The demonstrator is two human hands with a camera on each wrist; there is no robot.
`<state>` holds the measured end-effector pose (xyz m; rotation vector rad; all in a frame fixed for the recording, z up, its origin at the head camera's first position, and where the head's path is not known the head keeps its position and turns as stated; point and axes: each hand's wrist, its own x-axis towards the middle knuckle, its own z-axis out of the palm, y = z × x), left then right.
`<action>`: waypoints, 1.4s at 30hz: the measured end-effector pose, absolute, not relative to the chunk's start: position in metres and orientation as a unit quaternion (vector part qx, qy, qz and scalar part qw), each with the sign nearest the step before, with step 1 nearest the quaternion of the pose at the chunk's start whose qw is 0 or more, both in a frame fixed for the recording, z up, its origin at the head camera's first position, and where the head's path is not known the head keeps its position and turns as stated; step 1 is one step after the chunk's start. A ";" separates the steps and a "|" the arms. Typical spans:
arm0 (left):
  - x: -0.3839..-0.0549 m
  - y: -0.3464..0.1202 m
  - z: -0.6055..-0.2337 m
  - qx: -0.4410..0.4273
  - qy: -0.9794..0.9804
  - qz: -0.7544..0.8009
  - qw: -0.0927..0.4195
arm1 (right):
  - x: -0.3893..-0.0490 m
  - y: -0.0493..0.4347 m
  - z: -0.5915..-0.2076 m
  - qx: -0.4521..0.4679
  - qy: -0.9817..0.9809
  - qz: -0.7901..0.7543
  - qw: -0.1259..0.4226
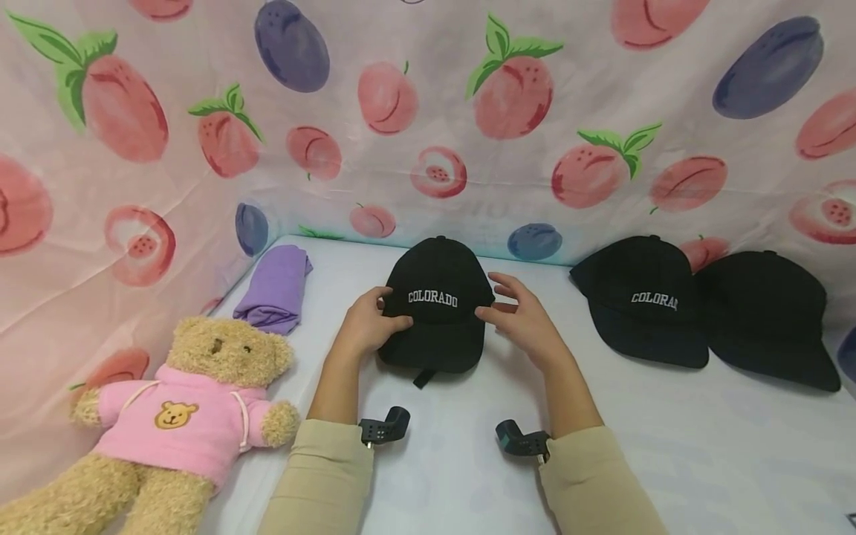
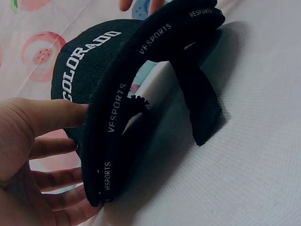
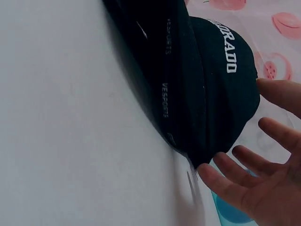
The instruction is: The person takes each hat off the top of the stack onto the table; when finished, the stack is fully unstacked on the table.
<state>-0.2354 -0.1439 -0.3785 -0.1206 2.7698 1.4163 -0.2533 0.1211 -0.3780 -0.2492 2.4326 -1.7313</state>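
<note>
In the head view a black baseball cap [image 1: 435,345] with COLORADO in white letters stands on the white surface, its brim toward me. My left hand [image 1: 368,323] grips the cap's left side, thumb on the front and fingers behind the edge. My right hand [image 1: 526,321] is spread at the opposite side, fingertips right at the cap's edge. A black strap [image 2: 200,103] hangs out under the raised brim in the left wrist view. VESPORTS tape runs along the inner band. The right wrist view shows straight, parted right fingers [image 3: 235,169] beside the cap.
Two more black caps stand at the right, a COLORADO one [image 1: 645,327] and a plain-looking one [image 1: 765,319] touching it. A folded purple cloth [image 1: 276,290] lies at the back left. A teddy bear [image 1: 194,416] in a pink top lies nearer. Fruit-print fabric [image 1: 455,208] encloses the back and left.
</note>
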 end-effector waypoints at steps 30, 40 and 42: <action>-0.230 -0.138 -0.383 -0.034 0.889 0.456 0.030 | -0.250 0.118 -0.404 -0.070 0.856 -0.505 0.086; -0.233 -0.144 -0.375 -0.037 0.897 0.439 0.037 | -0.255 0.111 -0.398 -0.074 0.856 -0.505 0.077; -0.235 -0.144 -0.373 -0.040 0.899 0.434 0.042 | -0.256 0.110 -0.398 -0.070 0.858 -0.503 0.073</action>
